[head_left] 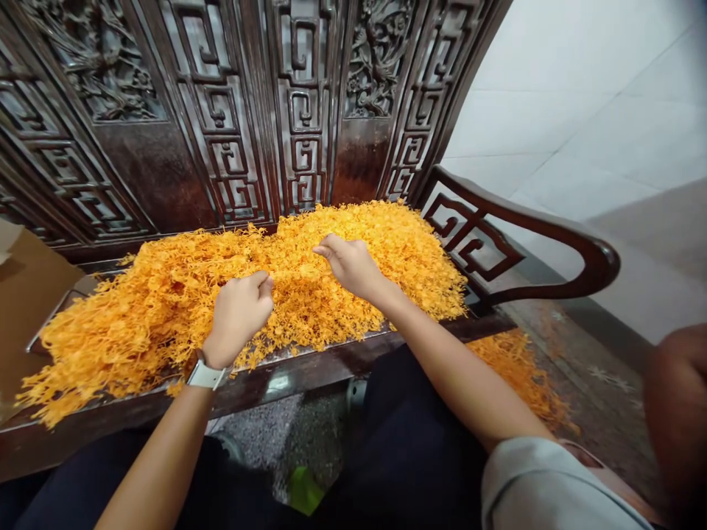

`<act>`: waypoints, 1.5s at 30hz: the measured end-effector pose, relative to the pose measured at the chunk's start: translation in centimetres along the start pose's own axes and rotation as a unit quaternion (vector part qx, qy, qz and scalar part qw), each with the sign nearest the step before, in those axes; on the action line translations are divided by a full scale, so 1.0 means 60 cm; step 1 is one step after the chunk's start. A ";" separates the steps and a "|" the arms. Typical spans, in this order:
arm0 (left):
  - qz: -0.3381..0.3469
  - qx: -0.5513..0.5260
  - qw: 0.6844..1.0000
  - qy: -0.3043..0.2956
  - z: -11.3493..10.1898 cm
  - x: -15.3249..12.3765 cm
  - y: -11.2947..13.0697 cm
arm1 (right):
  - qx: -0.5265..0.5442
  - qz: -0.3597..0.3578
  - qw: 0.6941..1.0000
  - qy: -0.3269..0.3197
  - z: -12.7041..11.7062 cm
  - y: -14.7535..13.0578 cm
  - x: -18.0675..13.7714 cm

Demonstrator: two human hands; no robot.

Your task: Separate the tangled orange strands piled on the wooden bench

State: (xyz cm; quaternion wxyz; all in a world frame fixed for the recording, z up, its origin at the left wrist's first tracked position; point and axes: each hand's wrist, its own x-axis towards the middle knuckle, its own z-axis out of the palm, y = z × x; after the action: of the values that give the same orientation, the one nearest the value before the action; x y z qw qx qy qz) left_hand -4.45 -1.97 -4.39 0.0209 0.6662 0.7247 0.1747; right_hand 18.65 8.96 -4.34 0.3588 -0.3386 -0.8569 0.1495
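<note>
A big heap of orange, thread-like sprigs (166, 294) covers the seat of a dark carved wooden bench (309, 364). My left hand (238, 315), with a pale watch on the wrist, rests on the heap with its fingers curled into a fist; what it grips, if anything, is hidden. My right hand (349, 263) lies a little farther back on the heap, fingers bent and pinched into the orange sprigs. The two hands are about a hand's width apart near the middle of the pile.
The bench's carved backrest (248, 110) rises behind the heap and its curved armrest (524, 243) is at the right. More orange sprigs (519, 368) lie on the floor below the armrest. A cardboard box (27, 302) stands at the left. My dark-clad legs are below.
</note>
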 end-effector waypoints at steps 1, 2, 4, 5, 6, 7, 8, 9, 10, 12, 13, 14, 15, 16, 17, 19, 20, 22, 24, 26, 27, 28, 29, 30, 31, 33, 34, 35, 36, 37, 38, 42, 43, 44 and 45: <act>-0.001 -0.002 1.000 0.001 0.000 0.001 -0.001 | 0.013 0.002 1.000 0.006 -0.004 -0.001 0.001; 0.000 -0.004 1.000 0.001 0.000 0.001 -0.003 | 0.024 0.003 1.000 0.012 -0.009 -0.003 0.003; 0.005 -0.010 1.000 -0.001 0.001 0.004 -0.008 | 0.045 0.001 0.999 0.019 -0.017 -0.005 0.005; 0.011 -0.013 1.000 -0.004 0.001 0.005 -0.013 | 0.060 0.000 0.998 0.019 -0.021 -0.005 0.006; 0.013 -0.011 1.000 -0.006 0.002 0.006 -0.019 | 0.080 0.002 0.997 0.022 -0.026 -0.004 0.007; 0.008 -0.004 1.000 -0.006 0.002 0.007 -0.026 | 0.102 0.008 0.994 0.028 -0.031 -0.001 0.008; -0.004 0.006 1.000 -0.001 0.002 0.008 -0.035 | 0.125 0.017 0.991 0.040 -0.037 0.002 0.009; -0.020 0.017 1.000 0.004 0.002 0.010 -0.044 | 0.143 0.026 0.988 0.056 -0.044 0.006 0.008; -0.038 0.026 0.999 0.011 0.000 0.011 -0.054 | 0.150 0.033 0.986 0.072 -0.051 0.010 0.007; -0.071 0.027 0.997 0.023 -0.004 0.013 -0.068 | 0.128 0.036 0.988 0.083 -0.061 0.017 0.003; -0.078 0.018 0.996 0.026 -0.006 0.014 -0.071 | 0.105 0.031 0.991 0.074 -0.062 0.018 0.000; -0.078 0.006 0.997 0.027 -0.008 0.014 -0.070 | 0.084 0.022 0.995 0.058 -0.061 0.017 -0.004; -0.073 -0.008 0.997 0.027 -0.008 0.014 -0.066 | 0.071 0.012 0.997 0.039 -0.057 0.013 -0.009; -0.063 -0.020 0.997 0.025 -0.007 0.014 -0.059 | 0.069 0.004 0.997 0.022 -0.051 0.008 -0.013; -0.051 -0.029 0.998 0.020 -0.005 0.014 -0.049 | 0.074 -0.001 0.997 0.011 -0.043 0.002 -0.016; -0.032 -0.030 0.999 0.006 0.003 0.012 -0.028 | 0.089 0.003 0.996 0.003 -0.028 -0.014 -0.021; -0.029 -0.021 0.999 -0.002 0.008 0.010 -0.018 | 0.090 0.010 0.996 0.003 -0.022 -0.021 -0.022; -0.027 0.004 1.000 -0.016 0.016 0.007 -0.003 | 0.079 0.027 0.996 -0.003 -0.014 -0.033 -0.021; -0.021 0.023 0.999 -0.026 0.021 0.002 0.006 | 0.064 0.043 0.997 -0.030 -0.011 -0.040 -0.019; -0.011 0.030 0.999 -0.030 0.022 -0.001 0.009 | 0.046 0.049 0.995 -0.070 -0.010 -0.045 -0.017; -0.008 0.031 0.999 -0.030 0.022 -0.002 0.010 | 0.035 0.046 0.994 -0.088 -0.009 -0.047 -0.017; -0.007 0.032 0.999 -0.030 0.021 -0.002 0.010 | 0.025 0.042 0.994 -0.099 -0.007 -0.050 -0.018; -0.008 0.035 0.999 -0.029 0.021 -0.002 0.010 | 0.015 0.034 0.994 -0.103 -0.005 -0.052 -0.020; -0.009 0.037 0.999 -0.028 0.021 -0.002 0.010 | 0.004 0.027 0.994 -0.102 -0.002 -0.054 -0.021; -0.009 0.036 0.999 -0.027 0.021 -0.001 0.009 | -0.008 0.019 0.995 -0.098 0.002 -0.056 -0.023; -0.005 0.028 0.999 -0.025 0.023 0.000 0.008 | -0.036 0.005 0.995 -0.090 0.009 -0.059 -0.026; -0.002 0.021 1.000 -0.023 0.024 0.001 0.007 | -0.049 -0.001 0.995 -0.088 0.012 -0.059 -0.026; 0.001 0.012 1.000 -0.020 0.025 0.001 0.005 | -0.058 -0.005 0.995 -0.087 0.014 -0.058 -0.026; 0.004 0.002 1.000 -0.017 0.025 0.001 0.003 | -0.061 -0.006 0.994 -0.085 0.015 -0.055 -0.024; 0.007 -0.007 1.000 -0.016 0.025 0.001 0.002 | -0.063 -0.004 0.995 -0.080 0.014 -0.052 -0.022; 0.011 -0.017 1.000 -0.016 0.025 0.001 0.001 | -0.064 0.000 0.995 -0.072 0.013 -0.047 -0.018; 0.048 -0.067 0.996 -0.037 0.017 -0.003 0.004 | -0.080 0.011 0.997 -0.012 -0.005 -0.018 -0.004; 0.059 -0.076 0.995 -0.039 0.014 -0.004 0.006 | -0.082 0.011 0.997 0.006 -0.011 -0.011 -0.001; 0.068 -0.081 0.994 -0.037 0.011 -0.004 0.009 | -0.082 0.012 0.996 0.021 -0.016 -0.003 0.001; 0.075 -0.080 0.993 -0.032 0.009 -0.004 0.013 | -0.079 0.012 0.996 0.034 -0.019 0.003 0.003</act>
State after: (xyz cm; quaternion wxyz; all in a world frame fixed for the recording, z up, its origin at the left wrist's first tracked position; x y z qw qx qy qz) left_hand -3.55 -2.06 -4.74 0.0844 0.7199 0.6555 0.2121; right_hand 19.47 9.24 -3.56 0.3581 -0.3811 -0.8491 0.0739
